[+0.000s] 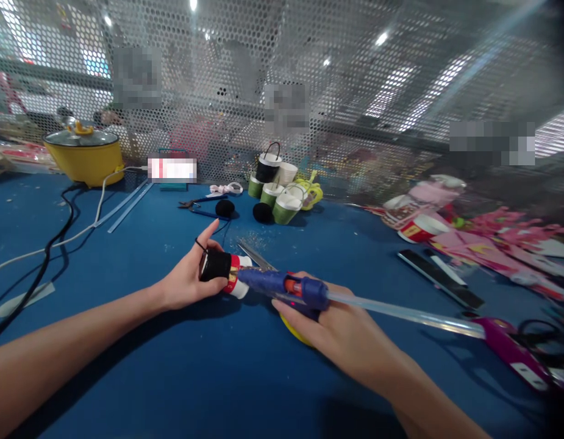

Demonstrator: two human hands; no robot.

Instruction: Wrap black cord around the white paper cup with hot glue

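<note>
My left hand grips a small paper cup lying on its side on the blue table; the cup is wrapped in black, with a red and white part toward its mouth. My right hand holds a blue glue gun whose nozzle points left and touches the cup's side. A long clear glue stick sticks out of the gun's back to the right. Something yellow shows under my right hand.
Scissors lie just behind the cup. Several finished green and black cups and two black pompoms stand at the back. A yellow pot with cables is far left. Pink paper pieces and a purple tool lie right.
</note>
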